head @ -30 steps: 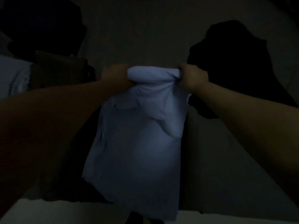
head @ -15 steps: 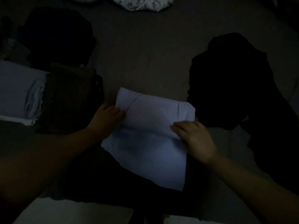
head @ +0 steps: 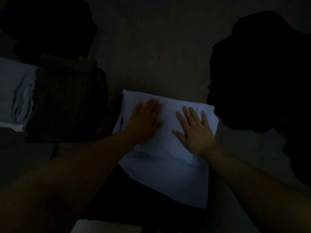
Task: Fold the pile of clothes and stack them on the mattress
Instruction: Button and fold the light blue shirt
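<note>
Very dim room, seen from above, looking down along two bare forearms. Left hand [head: 145, 120] laid flat, palm down, on the upper left part of a pale blue garment [head: 168, 148]; fingers extended and close together, blurred, holding nothing. Right hand [head: 195, 130] also flat and palm down on the upper right part of the same garment, fingers straight and spread apart, thumb angled out to the left; pressing on the cloth, not gripping it. Hands side by side, near each other but not touching.

Pale blue garment folded into a rough rectangle, smooth thin fabric with a few soft creases and a faint seam line near the right fingertips. Lying on the mattress [head: 151, 47], a flat grey-brown surface with slight wrinkles. Lower edge of the garment slanting down to the right, over a darker patch too dim to make out.

To the left, a folded dark brown garment [head: 67, 98], squarish and thick, coarse-looking. Just beside it at the far left, a light blue folded stack [head: 15, 91] with layered, rippled edges showing. Behind these, a black heap [head: 50, 27], shape lost in shadow. To the right, a large black pile of clothes [head: 262, 73], rumpled and rounded, close to the pale blue garment's upper right corner; whether touching it, impossible to tell.
</note>
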Demonstrator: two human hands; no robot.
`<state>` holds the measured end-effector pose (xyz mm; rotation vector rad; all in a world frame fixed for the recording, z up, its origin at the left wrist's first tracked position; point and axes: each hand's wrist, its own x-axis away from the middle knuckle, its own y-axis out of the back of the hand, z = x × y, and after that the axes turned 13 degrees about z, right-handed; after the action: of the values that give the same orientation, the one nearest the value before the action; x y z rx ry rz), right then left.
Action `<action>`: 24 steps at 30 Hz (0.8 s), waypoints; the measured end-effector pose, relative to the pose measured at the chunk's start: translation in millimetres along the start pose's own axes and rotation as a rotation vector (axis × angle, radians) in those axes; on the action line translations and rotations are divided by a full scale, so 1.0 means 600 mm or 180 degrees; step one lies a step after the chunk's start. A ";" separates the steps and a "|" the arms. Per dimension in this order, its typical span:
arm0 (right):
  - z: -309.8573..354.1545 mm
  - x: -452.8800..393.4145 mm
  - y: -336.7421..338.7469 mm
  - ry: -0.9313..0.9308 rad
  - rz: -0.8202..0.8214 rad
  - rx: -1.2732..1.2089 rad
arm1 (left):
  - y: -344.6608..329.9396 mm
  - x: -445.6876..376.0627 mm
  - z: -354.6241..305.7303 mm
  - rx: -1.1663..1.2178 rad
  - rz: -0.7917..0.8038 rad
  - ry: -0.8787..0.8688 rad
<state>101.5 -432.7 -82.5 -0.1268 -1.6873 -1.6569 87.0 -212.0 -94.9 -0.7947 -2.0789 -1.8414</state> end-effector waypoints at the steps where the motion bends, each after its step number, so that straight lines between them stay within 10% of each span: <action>1: -0.017 -0.003 -0.013 -0.0427 0.0051 -0.0109 | -0.011 -0.007 0.017 0.0185 -0.0031 0.0303; 4: -0.065 0.003 -0.030 -0.1448 0.0225 -0.0842 | -0.016 -0.012 0.048 0.0164 -0.0551 0.0278; 10: -0.044 -0.001 0.012 -0.1067 -0.1358 -0.2001 | 0.013 0.000 0.039 0.1865 -0.1851 0.1019; 18: -0.053 -0.089 0.036 -0.2306 -0.0779 -0.3429 | 0.081 -0.085 0.102 0.3376 -0.0688 0.1828; 24: -0.064 -0.041 0.038 -0.2483 -0.1660 -0.3566 | 0.086 -0.094 0.121 0.3807 -0.1661 0.1794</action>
<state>148.2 -452.7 -82.4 -1.0446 -1.0531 -3.0706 173.3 -151.5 -93.5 0.5287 -2.4709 -0.5051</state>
